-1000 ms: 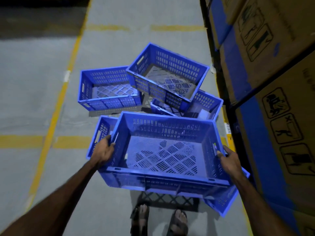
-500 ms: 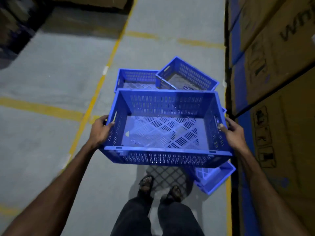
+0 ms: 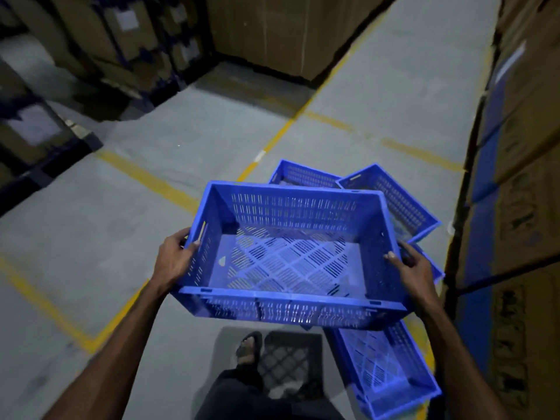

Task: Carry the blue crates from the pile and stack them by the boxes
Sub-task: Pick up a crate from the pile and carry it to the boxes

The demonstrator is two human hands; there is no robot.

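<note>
I carry an empty blue slotted crate (image 3: 288, 262) at waist height, level, above my feet. My left hand (image 3: 174, 259) grips its left handle wall and my right hand (image 3: 409, 268) grips the right one. The pile of blue crates (image 3: 391, 195) lies on the floor behind and to the right of the held crate, partly hidden by it. Another blue crate (image 3: 385, 368) lies on the floor at the lower right, under the held crate's corner.
Tall cardboard boxes (image 3: 527, 177) line the right side. More cardboard boxes (image 3: 281, 31) stand at the far end, and dark racking with boxes (image 3: 75, 71) fills the upper left. Yellow lines (image 3: 151, 180) mark the grey concrete floor, which stretches open to the left.
The crate has risen from the pile to waist height, and my view has lifted and swung left, bringing the racking and far boxes into sight. Both hands keep their grip.
</note>
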